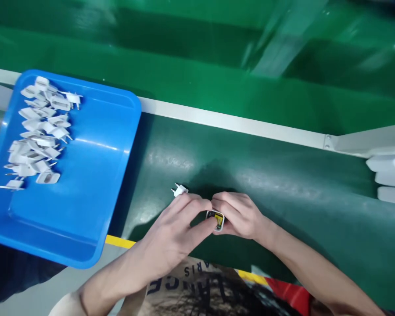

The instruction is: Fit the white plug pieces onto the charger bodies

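Note:
My left hand (174, 228) and my right hand (238, 215) meet over the dark green belt (283, 193). Between their fingertips sits a small white charger body (216, 219), open side up, with yellow and black parts showing inside. Both hands pinch it. A white plug cap with two pins (179, 189) pokes out at the tips of my left fingers; I cannot tell whether those fingers hold it or it lies on the belt.
A blue tray (95, 175) at the left holds several white plug caps (39, 131) in its far-left part. White charger bodies (390, 175) are stacked at the right edge. A white rail (233, 123) borders the belt's far side.

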Demonstrator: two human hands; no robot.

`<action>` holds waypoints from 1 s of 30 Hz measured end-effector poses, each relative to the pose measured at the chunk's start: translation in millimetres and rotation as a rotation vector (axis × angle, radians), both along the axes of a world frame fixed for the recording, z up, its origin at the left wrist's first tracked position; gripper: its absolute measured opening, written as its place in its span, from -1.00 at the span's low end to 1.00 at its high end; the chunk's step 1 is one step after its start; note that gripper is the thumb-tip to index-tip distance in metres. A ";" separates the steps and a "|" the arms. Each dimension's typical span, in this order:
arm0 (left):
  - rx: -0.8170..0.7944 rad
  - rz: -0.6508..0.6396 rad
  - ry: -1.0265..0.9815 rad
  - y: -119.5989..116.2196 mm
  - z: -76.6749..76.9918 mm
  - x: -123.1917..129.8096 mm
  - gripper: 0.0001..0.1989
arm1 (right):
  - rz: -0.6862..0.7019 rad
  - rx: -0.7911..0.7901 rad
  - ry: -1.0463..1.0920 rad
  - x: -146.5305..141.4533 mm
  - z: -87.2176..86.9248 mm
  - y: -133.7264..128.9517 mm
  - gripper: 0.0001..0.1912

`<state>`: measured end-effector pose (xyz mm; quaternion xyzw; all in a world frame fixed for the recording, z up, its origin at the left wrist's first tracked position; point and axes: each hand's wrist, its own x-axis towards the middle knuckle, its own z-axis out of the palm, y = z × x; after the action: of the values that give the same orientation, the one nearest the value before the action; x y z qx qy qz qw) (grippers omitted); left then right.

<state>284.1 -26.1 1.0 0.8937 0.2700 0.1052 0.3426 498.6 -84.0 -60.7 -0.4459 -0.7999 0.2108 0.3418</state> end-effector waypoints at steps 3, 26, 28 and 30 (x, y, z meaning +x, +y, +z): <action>0.006 -0.123 0.101 2.6 5.8 3.9 -0.75 | 0.022 -0.029 0.017 0.2 -6.2 -4.2 -0.52; 0.221 -0.528 0.300 20.0 15.6 12.3 -0.89 | 0.093 0.008 -0.106 -12.0 -13.8 -14.9 -0.50; 0.212 -0.539 0.308 19.5 16.4 11.0 -0.89 | 0.088 0.018 -0.105 -13.0 -12.4 -14.7 -0.50; 0.204 -0.550 0.311 19.8 17.6 10.7 -0.88 | 0.085 0.029 -0.116 -13.4 -10.7 -14.1 -0.50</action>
<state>294.8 -6.3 18.6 0.9681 0.0558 -0.1025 0.2217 485.3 -98.1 -71.4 -0.4178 -0.8397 0.1871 0.2920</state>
